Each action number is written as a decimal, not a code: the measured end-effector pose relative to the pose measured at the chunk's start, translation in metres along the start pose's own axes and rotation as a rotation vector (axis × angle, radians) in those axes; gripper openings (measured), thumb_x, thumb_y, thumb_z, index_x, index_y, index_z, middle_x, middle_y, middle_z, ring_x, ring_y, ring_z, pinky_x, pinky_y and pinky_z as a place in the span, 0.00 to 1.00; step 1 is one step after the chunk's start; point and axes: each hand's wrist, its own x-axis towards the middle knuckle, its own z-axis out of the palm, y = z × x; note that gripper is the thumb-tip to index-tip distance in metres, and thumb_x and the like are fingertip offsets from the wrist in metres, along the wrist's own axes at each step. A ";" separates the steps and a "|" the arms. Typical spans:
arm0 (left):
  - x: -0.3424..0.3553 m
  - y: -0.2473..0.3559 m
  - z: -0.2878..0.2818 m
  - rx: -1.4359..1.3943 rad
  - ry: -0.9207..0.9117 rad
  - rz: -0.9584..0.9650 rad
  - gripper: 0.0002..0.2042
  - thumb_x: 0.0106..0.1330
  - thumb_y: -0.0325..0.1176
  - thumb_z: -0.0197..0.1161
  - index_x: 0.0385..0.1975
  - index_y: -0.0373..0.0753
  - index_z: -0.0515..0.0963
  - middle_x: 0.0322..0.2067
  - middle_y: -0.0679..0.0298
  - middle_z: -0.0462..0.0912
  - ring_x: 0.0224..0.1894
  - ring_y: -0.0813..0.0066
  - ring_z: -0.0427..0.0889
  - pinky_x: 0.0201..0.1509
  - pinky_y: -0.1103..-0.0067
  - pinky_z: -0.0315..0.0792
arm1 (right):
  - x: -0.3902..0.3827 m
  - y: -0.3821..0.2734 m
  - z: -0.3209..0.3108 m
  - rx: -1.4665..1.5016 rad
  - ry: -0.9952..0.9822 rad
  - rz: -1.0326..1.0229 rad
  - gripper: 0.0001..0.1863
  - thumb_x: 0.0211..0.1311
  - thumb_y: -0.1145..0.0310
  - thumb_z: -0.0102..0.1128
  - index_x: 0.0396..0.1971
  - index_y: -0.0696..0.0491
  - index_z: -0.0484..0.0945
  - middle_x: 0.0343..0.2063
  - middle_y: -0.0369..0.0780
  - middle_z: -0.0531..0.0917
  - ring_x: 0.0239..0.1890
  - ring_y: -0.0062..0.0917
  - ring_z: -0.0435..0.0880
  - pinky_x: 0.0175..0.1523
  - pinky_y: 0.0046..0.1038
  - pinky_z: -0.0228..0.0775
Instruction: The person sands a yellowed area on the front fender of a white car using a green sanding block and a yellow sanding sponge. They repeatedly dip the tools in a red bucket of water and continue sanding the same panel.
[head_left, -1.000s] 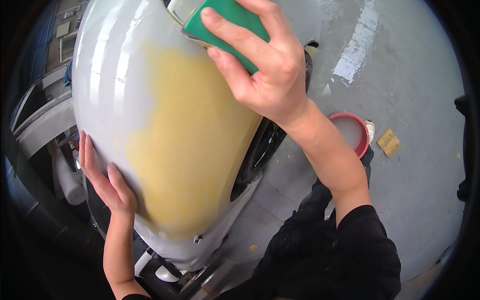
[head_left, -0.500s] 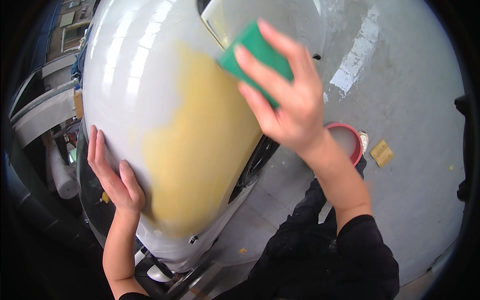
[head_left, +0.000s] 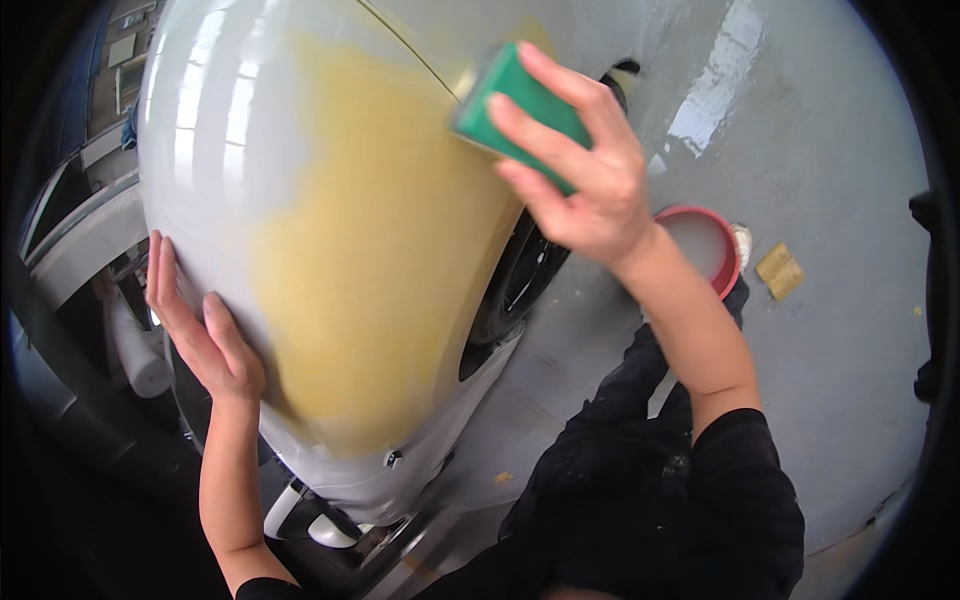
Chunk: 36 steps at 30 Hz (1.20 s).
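My right hand (head_left: 590,165) grips a green sanding block (head_left: 530,110) from above, thumb on the near side and fingers over the far side. The block's dark underside meets the pale car body (head_left: 215,190) near a panel seam, at the upper edge of a broad matte yellow patch (head_left: 360,250). Further left, my left hand (head_left: 205,325) lies on the rounded edge of the same panel, fingers stretched out and holding nothing. Below the patch's right edge a dark wheel (head_left: 520,270) shows in its arch.
A red bucket (head_left: 732,255) of cloudy liquid stands on the grey floor by my foot. Beside it lies a flat tan piece (head_left: 780,271), its kind unclear. A white roll (head_left: 140,350) and clutter stand left of the car. Wet streaks (head_left: 715,95) shine on the floor.
The view has shifted, so the car sits further left and more of the wheel shows. The sanding block is tilted differently, its dark underside now visible. My left hand stays on the panel.
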 end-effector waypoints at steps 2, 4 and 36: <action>0.000 -0.001 0.001 0.022 -0.013 0.007 0.29 0.75 0.35 0.45 0.73 0.27 0.62 0.74 0.42 0.62 0.76 0.46 0.61 0.80 0.60 0.53 | -0.039 0.032 -0.014 -0.009 -0.019 0.007 0.29 0.48 0.77 0.76 0.56 0.51 0.87 0.65 0.50 0.78 0.60 0.44 0.82 0.63 0.40 0.76; 0.000 -0.003 0.003 -0.003 -0.007 0.017 0.29 0.77 0.37 0.44 0.74 0.27 0.62 0.74 0.43 0.63 0.76 0.49 0.62 0.80 0.61 0.53 | -0.071 0.048 -0.024 -0.115 -0.024 0.074 0.27 0.51 0.78 0.75 0.55 0.51 0.87 0.65 0.47 0.79 0.62 0.43 0.82 0.65 0.40 0.75; -0.003 -0.012 0.010 -0.219 0.019 -0.065 0.28 0.79 0.37 0.41 0.74 0.29 0.61 0.74 0.47 0.63 0.74 0.53 0.66 0.78 0.62 0.58 | -0.487 0.182 -0.100 -0.628 -0.690 1.493 0.41 0.64 0.59 0.69 0.74 0.55 0.64 0.55 0.57 0.83 0.59 0.51 0.83 0.65 0.46 0.75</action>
